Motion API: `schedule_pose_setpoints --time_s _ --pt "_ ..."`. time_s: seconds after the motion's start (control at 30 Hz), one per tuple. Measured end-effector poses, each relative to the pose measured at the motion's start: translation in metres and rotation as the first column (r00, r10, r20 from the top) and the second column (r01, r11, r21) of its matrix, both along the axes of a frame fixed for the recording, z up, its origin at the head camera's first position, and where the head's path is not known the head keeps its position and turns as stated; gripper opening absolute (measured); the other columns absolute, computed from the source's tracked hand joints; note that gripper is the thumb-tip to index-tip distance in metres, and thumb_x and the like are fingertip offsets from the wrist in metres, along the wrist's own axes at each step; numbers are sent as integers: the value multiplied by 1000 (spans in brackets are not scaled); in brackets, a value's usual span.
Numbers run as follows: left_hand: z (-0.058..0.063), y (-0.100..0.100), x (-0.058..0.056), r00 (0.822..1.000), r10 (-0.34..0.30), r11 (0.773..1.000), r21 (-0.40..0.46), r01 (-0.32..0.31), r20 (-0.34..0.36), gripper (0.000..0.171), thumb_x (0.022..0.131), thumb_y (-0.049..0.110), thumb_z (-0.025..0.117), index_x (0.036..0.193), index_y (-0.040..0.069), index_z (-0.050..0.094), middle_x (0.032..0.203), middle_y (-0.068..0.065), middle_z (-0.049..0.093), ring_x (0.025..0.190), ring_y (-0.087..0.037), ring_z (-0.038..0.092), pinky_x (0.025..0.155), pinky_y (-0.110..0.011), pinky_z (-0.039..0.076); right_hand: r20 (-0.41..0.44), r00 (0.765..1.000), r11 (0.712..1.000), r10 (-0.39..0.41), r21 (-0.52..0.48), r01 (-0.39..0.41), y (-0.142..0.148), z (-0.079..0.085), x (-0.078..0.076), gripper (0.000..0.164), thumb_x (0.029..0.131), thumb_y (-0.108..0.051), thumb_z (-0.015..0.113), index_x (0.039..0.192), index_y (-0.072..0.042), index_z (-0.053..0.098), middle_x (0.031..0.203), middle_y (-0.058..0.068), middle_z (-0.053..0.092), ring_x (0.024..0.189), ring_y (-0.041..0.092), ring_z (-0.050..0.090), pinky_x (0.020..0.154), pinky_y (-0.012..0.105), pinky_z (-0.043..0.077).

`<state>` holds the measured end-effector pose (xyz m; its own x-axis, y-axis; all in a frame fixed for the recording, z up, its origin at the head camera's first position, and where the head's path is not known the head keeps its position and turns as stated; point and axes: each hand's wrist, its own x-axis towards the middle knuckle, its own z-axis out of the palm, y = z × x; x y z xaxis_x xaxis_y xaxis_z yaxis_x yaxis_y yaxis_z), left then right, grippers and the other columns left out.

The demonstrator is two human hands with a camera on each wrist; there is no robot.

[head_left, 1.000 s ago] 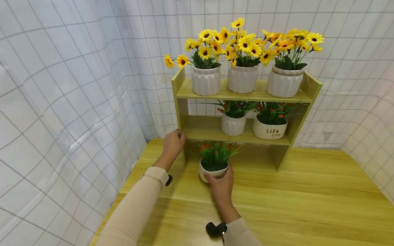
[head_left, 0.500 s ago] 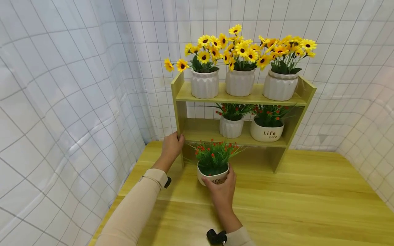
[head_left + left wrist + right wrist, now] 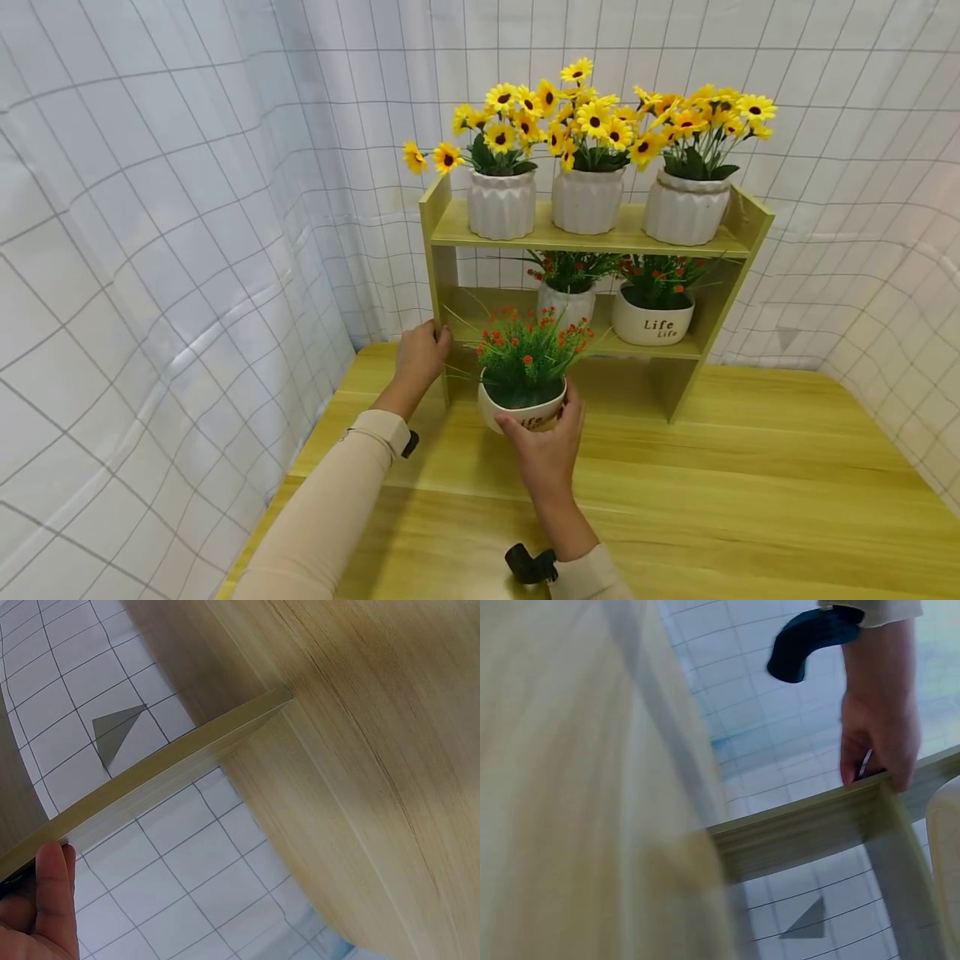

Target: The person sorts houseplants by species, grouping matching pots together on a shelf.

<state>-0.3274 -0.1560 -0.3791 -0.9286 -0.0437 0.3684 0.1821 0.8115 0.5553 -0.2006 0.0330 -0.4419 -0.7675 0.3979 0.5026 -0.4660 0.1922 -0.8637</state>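
My right hand (image 3: 551, 454) holds a white oval pot (image 3: 498, 412) with grassy greenery and small red flowers, thumb on its lettered front. The pot is raised in front of the lower left part of a wooden shelf (image 3: 480, 312), tilted slightly. In the right wrist view, a bit of the white pot (image 3: 946, 862) shows at the right edge. My left hand (image 3: 422, 354) grips the front edge of the shelf's left side panel; the left wrist view shows its fingers (image 3: 54, 889) against that panel (image 3: 172, 754).
Three white fluted pots (image 3: 501, 207) of yellow sunflowers line the top board. On the middle board stand a fluted pot (image 3: 573, 302) with red flowers, partly hidden, and an oval "Life" pot (image 3: 652, 318). The wooden table (image 3: 750, 475) extends right; gridded curtains (image 3: 187, 292) surround it.
My right hand has lifted the pot up off the lower area toward the middle board, and its plant now covers part of the fluted pot behind. My left hand stays on the panel.
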Motion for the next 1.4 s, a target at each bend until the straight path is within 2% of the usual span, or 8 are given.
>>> schedule_pose_setpoints --time_s 0.27,0.37,0.47,0.63,0.73,0.97,1.17,1.4 --pt "-2 1 -1 1000 13 1000 -13 -13 -5 38 102 24 48 67 10 42 55 -4 39 47 -19 41 47 -32 35 -10 1000 997 20 -69 -21 -2 33 -19 104 67 -13 93 152 -8 32 138 17 38 126 30 41 103 51 39" --pt "-2 2 0 1000 14 1000 -16 -14 6 39 102 24 48 66 11 42 55 -4 39 47 -20 41 48 -32 35 -33 999 996 24 -89 -26 -3 41 -25 101 68 -13 93 151 -9 34 138 15 39 125 27 41 103 49 38" --pt "-1 3 0 1000 6 1000 -21 -6 1 39 103 24 48 66 11 42 55 -4 39 48 -20 41 48 -32 36 -87 996 996 17 -84 -25 -4 49 -29 100 67 -19 94 150 -14 37 140 8 40 126 21 41 103 46 37" --pt "2 2 -1 998 -4 1000 -11 3 -64 39 102 21 50 65 11 41 54 -4 38 48 -22 41 48 -34 35 -135 991 998 6 -56 -14 -10 63 -40 103 67 -35 94 151 -18 36 144 4 39 129 20 40 105 47 37" --pt "1 0 -2 997 1 1000 -17 -2 -77 39 101 21 51 65 11 41 54 -4 38 48 -23 41 48 -35 35 -99 995 999 5 -52 -10 -16 66 -50 105 68 -38 93 152 -18 35 143 6 40 128 21 40 104 46 39" --pt "-4 -1 -1 999 8 1000 -18 -9 -54 38 101 22 51 66 10 44 54 -6 41 51 -25 46 49 -35 36 -4 1000 999 -2 -35 2 -26 64 -71 107 67 -43 92 152 -12 35 144 10 41 128 25 42 103 47 41" --pt "-2 -1 1 999 24 999 -24 -25 -43 35 102 24 51 70 8 49 58 -8 47 55 -28 50 51 -38 39 79 996 998 -33 58 29 -35 64 -83 109 68 -56 86 154 -13 34 144 12 40 127 27 42 101 49 42" --pt "-1 -1 -1 999 28 999 -38 -29 -27 35 102 26 50 72 7 51 61 -10 52 59 -30 53 54 -39 42 129 990 995 -55 92 44 -43 67 -93 105 70 -55 86 151 -11 36 136 14 44 117 28 44 95 49 44"
